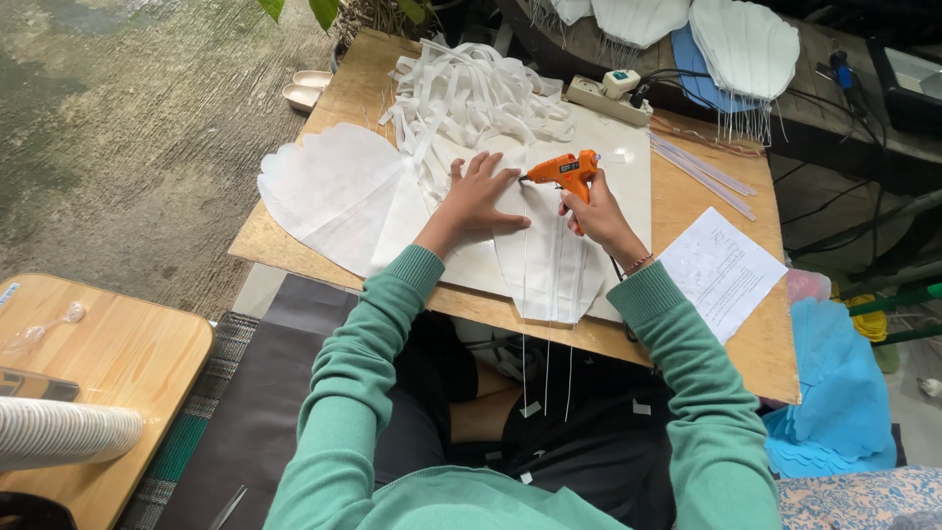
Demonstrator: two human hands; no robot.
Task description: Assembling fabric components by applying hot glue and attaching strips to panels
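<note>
My right hand grips an orange glue gun, its nozzle pointing left at a white fan-shaped piece that lies on a pale board. My left hand presses flat on that white piece, fingers spread, just left of the nozzle. Thin white wires hang from the piece over the table's near edge. A second white fan-shaped piece lies to the left.
A heap of white strips sits at the back of the wooden table. A power strip, glue sticks and a printed sheet lie to the right. Blue fan shapes are stacked lower right.
</note>
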